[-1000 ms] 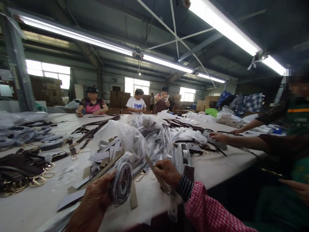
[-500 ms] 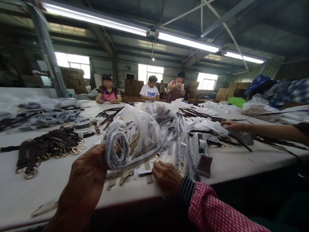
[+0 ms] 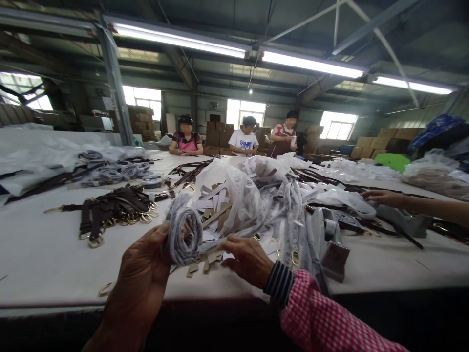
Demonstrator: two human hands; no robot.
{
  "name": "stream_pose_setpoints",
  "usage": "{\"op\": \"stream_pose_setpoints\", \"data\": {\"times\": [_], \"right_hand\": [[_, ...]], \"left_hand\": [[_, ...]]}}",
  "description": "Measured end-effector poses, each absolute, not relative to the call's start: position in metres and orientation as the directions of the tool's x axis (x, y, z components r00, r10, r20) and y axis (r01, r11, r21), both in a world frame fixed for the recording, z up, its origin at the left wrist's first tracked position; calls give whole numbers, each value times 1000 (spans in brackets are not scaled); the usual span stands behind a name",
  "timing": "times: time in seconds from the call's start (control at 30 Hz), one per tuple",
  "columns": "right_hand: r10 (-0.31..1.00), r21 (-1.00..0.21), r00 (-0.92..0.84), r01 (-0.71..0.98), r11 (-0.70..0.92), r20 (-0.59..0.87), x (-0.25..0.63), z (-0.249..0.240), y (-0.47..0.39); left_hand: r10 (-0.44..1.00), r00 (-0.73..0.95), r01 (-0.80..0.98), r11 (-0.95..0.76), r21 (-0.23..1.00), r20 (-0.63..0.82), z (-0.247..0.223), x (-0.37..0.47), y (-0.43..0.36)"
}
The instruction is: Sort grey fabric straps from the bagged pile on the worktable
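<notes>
L hand (image 3: 142, 264) grips a plastic-wrapped roll (image 3: 185, 237), lower ctr of frame; R hand (image 3: 247, 259) is loosely open just right of it, nr card strips (image 3: 211, 256). I see dark straps (image 3: 117, 205) w/ gold clips (image 3: 145, 218) on the worktop (image 3: 44, 264), ctr-left.

Right hand (image 3: 249, 259), one second ago gripping long grey-brown cardboard strip, now without it, fingers parted, nearer grey-white, tightly wound roll (image 3: 185, 254). View turned left; co-worker's forearm (image 3: 427, 207) alone shows at right.
</notes>
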State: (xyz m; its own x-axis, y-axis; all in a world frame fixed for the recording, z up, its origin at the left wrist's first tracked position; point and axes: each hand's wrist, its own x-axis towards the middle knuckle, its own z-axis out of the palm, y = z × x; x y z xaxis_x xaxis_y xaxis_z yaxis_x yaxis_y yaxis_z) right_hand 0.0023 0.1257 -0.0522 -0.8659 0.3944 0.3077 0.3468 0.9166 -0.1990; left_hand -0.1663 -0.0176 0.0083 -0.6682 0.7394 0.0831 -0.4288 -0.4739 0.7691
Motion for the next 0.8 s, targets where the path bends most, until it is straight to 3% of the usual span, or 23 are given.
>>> {"op": "stream_pose_setpoints", "data": {"times": [0.07, 0.13, 0.3, 0.5, 0.57, 0.63, 0.7, 0.8], "right_hand": [[312, -101, -901, 295, 950, 302, -15, -60, 121], [303, -94, -900, 288, 953, 313, -24, -63, 124], [447, -443, -778, 245, 863, 441, -14, -57, 141], [456, -493, -809, 245, 835, 370, -4, -71, 138], [479, -570, -797, 214, 793, 368, -3, -75, 138], [543, -740, -767, 136, 658, 342, -2, -74, 140], [639, -908, -721, 31, 417, 269, 3, -66, 144], [768, -980, -609, -96, 175, 197, 19, -46, 146]], "left_hand": [[729, -677, -407, -483, 775, 99, 5, -169, -19], [719, -687, -390, -487, 781, 105, -1, -173, -20], [724, -684, -393, -467, 793, 87, -18, -183, -18], [744, -664, -431, -465, 774, 78, -19, -185, -14], [743, -665, -432, -464, 773, 74, -15, -184, -16], [746, -663, -430, -453, 781, 68, -13, -183, -19], [771, -634, -431, -418, 800, 61, -14, -183, -21], [818, -575, -454, -327, 829, 7, -24, -181, -20]]}}
